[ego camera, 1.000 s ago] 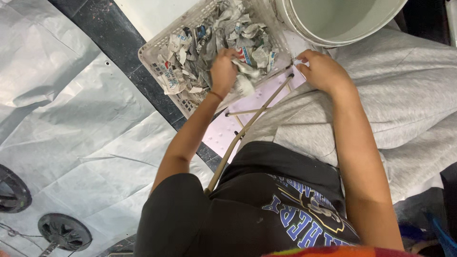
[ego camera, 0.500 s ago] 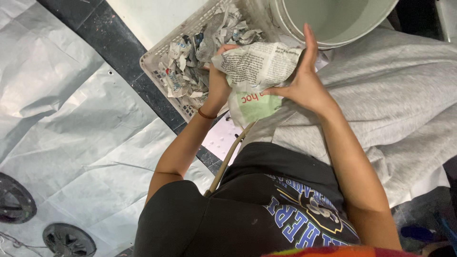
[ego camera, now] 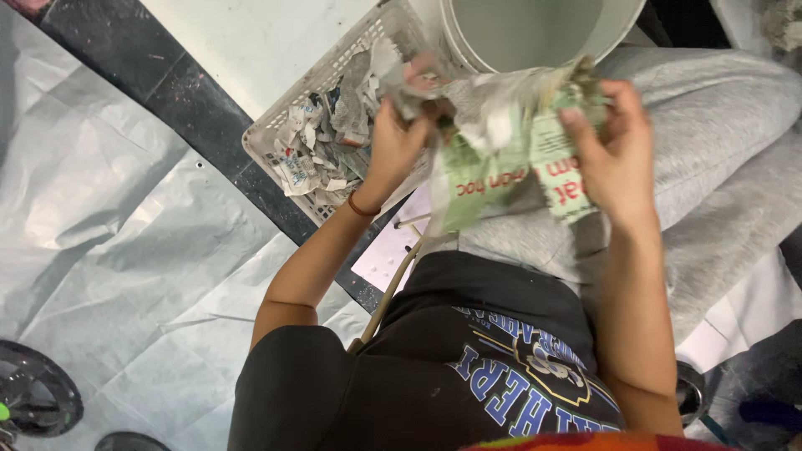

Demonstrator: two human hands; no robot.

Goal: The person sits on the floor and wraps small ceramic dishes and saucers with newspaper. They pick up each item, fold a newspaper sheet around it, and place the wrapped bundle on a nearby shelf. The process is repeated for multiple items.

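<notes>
I see my left hand (ego camera: 397, 142) and right hand (ego camera: 614, 150) have moved apart. Each now grips one end of the newspaper sheet (ego camera: 501, 159), stretched over the white bucket (ego camera: 535, 33). I think it is ripping.

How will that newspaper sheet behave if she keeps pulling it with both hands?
Probably floppy: the newspaper sags and crumples between the left hand and right hand. Likely light and easily torn, like the scraps in the basket.

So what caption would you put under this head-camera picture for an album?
Left hand and right hand stretch a crumpled newspaper sheet between basket of paper scraps and white bucket.
</notes>
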